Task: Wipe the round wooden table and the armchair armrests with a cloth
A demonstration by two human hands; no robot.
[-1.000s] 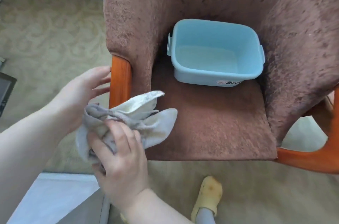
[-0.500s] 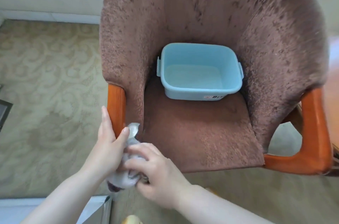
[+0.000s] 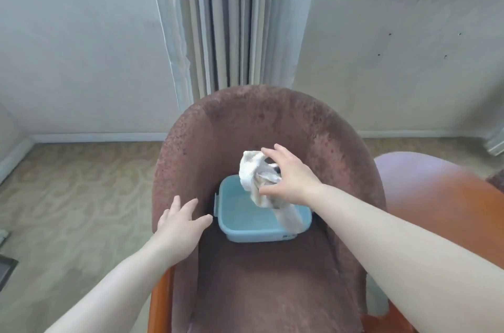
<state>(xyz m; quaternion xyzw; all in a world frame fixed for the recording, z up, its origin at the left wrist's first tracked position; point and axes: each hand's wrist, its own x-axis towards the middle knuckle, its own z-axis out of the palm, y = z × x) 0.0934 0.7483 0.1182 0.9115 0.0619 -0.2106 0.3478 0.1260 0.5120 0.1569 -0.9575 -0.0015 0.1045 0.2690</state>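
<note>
My right hand (image 3: 289, 176) holds a crumpled white and grey cloth (image 3: 256, 171) above a light blue basin (image 3: 231, 226) that stands on the seat of a brown upholstered armchair (image 3: 245, 120). The cloth's lower end hangs into the basin at its right side. My left hand (image 3: 180, 223) is open with fingers spread, left of the basin near the chair's left side. The orange wooden left armrest (image 3: 161, 302) shows beneath my left forearm. The round wooden table (image 3: 441, 201) lies at the right, behind my right arm.
Grey curtains (image 3: 226, 19) and a pale wall stand behind the chair. Patterned beige carpet (image 3: 68, 196) spreads to the left. A dark object (image 3: 5, 267) sits at the left edge of the floor.
Both hands left the left armrest. The right hand carried the cloth up over the basin, the left hand let go of it and opened. The view tilted upward.
</note>
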